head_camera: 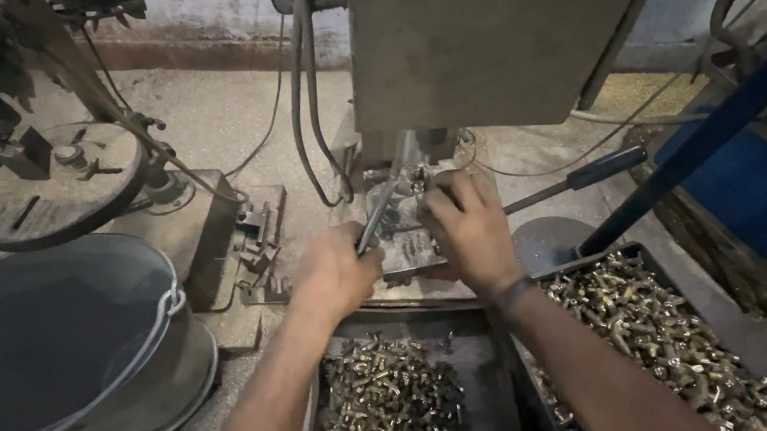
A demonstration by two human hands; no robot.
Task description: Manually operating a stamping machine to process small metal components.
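My left hand (337, 271) is closed around a thin metal rod (381, 214) that slants up toward the machine's fixture (409, 241). My right hand (467, 226) rests on the same fixture, its fingers curled over a small metal part under the machine head (497, 36); the part itself is mostly hidden. Below my forearms lies a dark tray (485, 346) with several small brass-coloured fittings (387, 402). A second tray (631, 253) to the right is heaped with the same kind of fittings (657, 330).
A grey metal bucket (58, 340) with a wire handle stands at the left. Behind it sits a round drill-press table (48, 187). A black-handled lever (586, 173) points right from the machine. Cables (303, 111) hang down. A blue frame (730, 112) stands at the right.
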